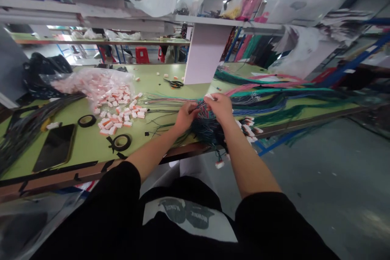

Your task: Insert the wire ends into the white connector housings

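The right hand (221,107) pinches a small white connector (209,97) between thumb and fingers, above a tangled wire bundle (207,126) at the front edge of the green table (143,130). The left hand (184,117) is just beside it, fingers curled at the wires; I cannot tell whether they grip any. The 2 hands are close but apart. More white-and-orange connectors (248,128) hang by the right forearm. To the left, a loose pile of connectors (120,109) spills from a clear plastic bag (91,79), near 2 black tape rolls (128,142) and a dark phone (55,146). Scissors (176,84) lie farther back, and pink wires (258,85) stretch off to the right
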Demonstrator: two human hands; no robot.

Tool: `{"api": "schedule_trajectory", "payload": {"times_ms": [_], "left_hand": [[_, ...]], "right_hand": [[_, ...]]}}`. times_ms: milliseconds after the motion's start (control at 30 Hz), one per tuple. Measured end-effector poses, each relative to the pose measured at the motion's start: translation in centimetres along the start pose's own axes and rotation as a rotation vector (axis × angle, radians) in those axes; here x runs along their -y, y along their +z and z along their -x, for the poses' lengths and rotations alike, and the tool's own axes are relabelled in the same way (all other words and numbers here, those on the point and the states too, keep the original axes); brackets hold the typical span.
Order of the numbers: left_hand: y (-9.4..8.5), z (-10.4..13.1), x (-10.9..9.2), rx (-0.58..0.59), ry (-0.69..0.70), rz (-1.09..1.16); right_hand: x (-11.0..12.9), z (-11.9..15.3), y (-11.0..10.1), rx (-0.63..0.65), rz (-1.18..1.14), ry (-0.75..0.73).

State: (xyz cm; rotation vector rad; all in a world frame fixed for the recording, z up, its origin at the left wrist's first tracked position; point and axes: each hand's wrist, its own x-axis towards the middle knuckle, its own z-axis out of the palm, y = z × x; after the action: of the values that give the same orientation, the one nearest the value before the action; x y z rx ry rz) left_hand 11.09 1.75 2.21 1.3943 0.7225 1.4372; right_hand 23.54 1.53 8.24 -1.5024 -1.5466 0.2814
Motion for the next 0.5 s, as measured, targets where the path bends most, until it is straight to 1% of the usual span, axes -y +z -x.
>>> {"api": "schedule_trajectory", "payload": {"times_ms": [200,333,500], "left_hand": [[-0.1,0.0,-0.1,-0.052,0.010,-0.045],[-0.2,0.2,-0.8,-0.092,-0.012,-0.077],[-0.3,0.2,-1.7,-0.104,-0.046,-0.095]], "right_hand": [[1.2,-0.7,-0.9,0.077,0.104,-0.050],[1.9,-0.9,-1.0,0.084,0.158,-0.079],[2.2,-1.0,-0.6,0.104,0.192,-0.106]]}}
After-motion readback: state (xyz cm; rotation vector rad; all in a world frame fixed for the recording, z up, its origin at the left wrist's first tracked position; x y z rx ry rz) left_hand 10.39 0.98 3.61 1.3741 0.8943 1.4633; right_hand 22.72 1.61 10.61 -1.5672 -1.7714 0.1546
